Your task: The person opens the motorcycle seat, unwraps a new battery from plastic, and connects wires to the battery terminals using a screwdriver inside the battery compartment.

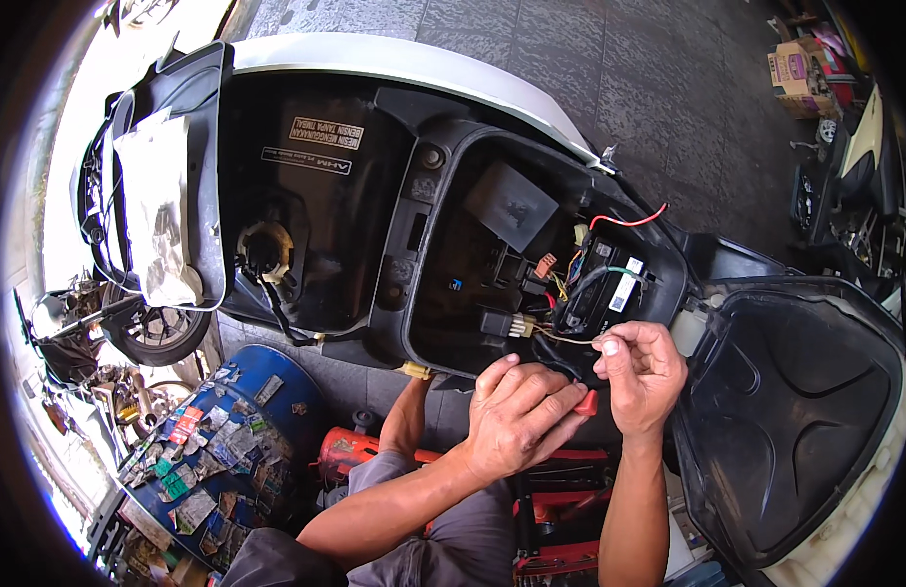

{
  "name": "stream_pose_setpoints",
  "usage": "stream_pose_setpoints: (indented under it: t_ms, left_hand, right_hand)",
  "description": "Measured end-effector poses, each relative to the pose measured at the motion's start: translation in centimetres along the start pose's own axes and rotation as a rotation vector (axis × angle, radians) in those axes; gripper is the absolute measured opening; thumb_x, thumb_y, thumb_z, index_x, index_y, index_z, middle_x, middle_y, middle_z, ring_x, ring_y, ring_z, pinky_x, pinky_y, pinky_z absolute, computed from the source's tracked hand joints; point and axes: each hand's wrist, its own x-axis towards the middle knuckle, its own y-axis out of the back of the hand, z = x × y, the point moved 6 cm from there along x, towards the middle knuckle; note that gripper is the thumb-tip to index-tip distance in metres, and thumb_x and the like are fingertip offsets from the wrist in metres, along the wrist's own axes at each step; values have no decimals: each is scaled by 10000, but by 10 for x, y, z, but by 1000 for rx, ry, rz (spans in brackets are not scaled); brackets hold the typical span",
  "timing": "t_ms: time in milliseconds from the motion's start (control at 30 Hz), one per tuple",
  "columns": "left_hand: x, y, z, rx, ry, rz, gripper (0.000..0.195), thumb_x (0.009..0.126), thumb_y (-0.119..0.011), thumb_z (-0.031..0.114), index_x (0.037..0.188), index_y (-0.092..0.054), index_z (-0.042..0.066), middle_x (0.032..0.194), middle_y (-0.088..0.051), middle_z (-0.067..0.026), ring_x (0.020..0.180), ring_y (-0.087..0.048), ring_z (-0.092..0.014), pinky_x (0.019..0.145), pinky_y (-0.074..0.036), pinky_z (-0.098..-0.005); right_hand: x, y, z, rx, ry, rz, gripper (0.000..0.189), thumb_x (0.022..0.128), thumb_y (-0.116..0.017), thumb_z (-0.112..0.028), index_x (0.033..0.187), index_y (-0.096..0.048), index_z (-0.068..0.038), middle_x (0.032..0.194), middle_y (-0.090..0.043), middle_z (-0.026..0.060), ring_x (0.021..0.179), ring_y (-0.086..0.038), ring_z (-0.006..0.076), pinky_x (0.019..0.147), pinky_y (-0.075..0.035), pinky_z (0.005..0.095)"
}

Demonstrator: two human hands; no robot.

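My right hand [639, 374] pinches the end of a thin pale wire [570, 337] between thumb and fingertips. This wire runs left to a white connector [522, 325] on a black relay-like block [495, 322]. Close by on the left, my left hand [523, 414] is curled around a small object with a red end [587, 403]; the rest is hidden in the fingers. Both hands are at the near edge of a scooter's open front compartment [464, 275]. Inside it are a black battery [594, 290] with a white label, a bundle of coloured wires [570, 275] and a brown connector [545, 265].
A red wire [629, 220] sticks up past the compartment's far rim. The black cover [783, 418] hangs at the right. A blue drum [277, 381] covered in stickers stands at lower left, beside a red toolbox [556, 513]. A cardboard box [798, 73] is at far right.
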Motion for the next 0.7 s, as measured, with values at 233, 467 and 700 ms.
stream_pose_setpoints:
  t_ms: [233,467,700]
  left_hand:
    - [0,0,0,-10,0,3,378,726,-912,254,1064,-765,171,987,-691,29,939,-653,-159,1103,-323,-394]
    - [0,0,-1,-9,-3,-7,379,726,-913,257,1065,-766,175,990,-689,26,945,-653,-162,1099,-326,-400]
    - [-1,0,-1,-7,-6,-20,410,724,-913,252,1094,-754,177,1013,-686,26,970,-653,-169,1092,-334,-408]
  right_hand:
    - [0,0,0,-31,-2,-2,149,949,-736,-55,1022,-658,49,851,-752,114,708,-707,118,627,-591,250]
    - [0,0,0,-17,8,-4,149,951,-733,-57,1022,-657,49,857,-751,116,713,-708,119,631,-592,252]
    - [0,-1,1,-5,10,4,143,947,-736,-52,1018,-663,48,850,-749,107,707,-705,116,623,-588,246]
